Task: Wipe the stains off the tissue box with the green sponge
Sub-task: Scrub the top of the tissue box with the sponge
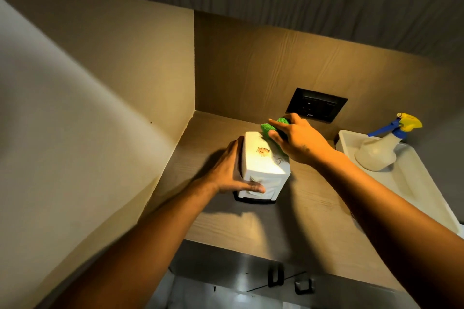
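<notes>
Spray bottle (379,150) in white tray (421,183) — wall socket (316,105)

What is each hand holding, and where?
The right hand grips the green sponge across its top. The left hand steadies the tissue box by its left side and front.

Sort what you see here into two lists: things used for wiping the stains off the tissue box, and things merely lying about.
In use:
tissue box, steadied by the left hand
green sponge, held by the right hand at the box's top
brown stain on top

Lying about:
spray bottle
white tray under it
wall socket
</notes>
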Available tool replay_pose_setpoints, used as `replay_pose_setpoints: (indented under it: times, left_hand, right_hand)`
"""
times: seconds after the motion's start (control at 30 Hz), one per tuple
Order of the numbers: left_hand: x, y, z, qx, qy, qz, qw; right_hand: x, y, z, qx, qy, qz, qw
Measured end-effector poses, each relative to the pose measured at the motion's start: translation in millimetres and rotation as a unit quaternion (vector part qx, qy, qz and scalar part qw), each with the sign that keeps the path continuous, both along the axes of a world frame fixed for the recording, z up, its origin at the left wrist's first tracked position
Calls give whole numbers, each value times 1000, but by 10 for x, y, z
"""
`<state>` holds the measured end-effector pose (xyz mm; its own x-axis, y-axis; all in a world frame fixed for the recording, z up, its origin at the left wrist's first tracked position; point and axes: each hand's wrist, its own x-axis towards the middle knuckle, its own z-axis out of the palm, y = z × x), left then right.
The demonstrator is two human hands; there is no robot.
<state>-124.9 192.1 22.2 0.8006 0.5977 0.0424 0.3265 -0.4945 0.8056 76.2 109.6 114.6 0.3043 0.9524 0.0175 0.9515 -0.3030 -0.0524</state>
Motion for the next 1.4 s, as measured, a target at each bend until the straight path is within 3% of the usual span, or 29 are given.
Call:
replay_pose_setpoints:
  times: [0.17, 0.23, 0.4, 0.6, 0.73, 0.87, 1.0, 1.2, 1.4]
  left_hand:
    - [-10, 1, 0, 4, -12, -5, 1000]
    - [4, -10, -14, -6, -16, -8, 1000]
    - [0, -24, 9, 13, -15, -1, 1000]
    - [-7, -21, -45, 7, -36, -5, 999]
    - [12, -21, -13, -4, -39, 2, 999]
    - [8, -47, 6, -3, -34, -4, 999]
    - [22, -70, 3, 10, -32, 7, 999]
    - [71, -162, -11, -24, -30, 39, 998]
    - [93, -193, -7, 34, -3, 38, 999]
  right_hand:
    - [-185, -59, -31, 50, -105, 117, 986]
    - [-110, -217, -47, 64, -88, 128, 986]
    - [-123, 112, -22, 22, -5, 45, 999]
    - [-139, -266, -16, 62, 10, 160, 985]
    - [-28, -127, 1, 47, 50, 81, 994]
    - [-229, 33, -33, 57, 14, 107, 993]
    - [-187, -320, -37, 77, 11, 171, 982]
    - [-131, -108, 19, 63, 21, 99, 993]
    - [-311, -407, -62, 91, -9, 201, 975]
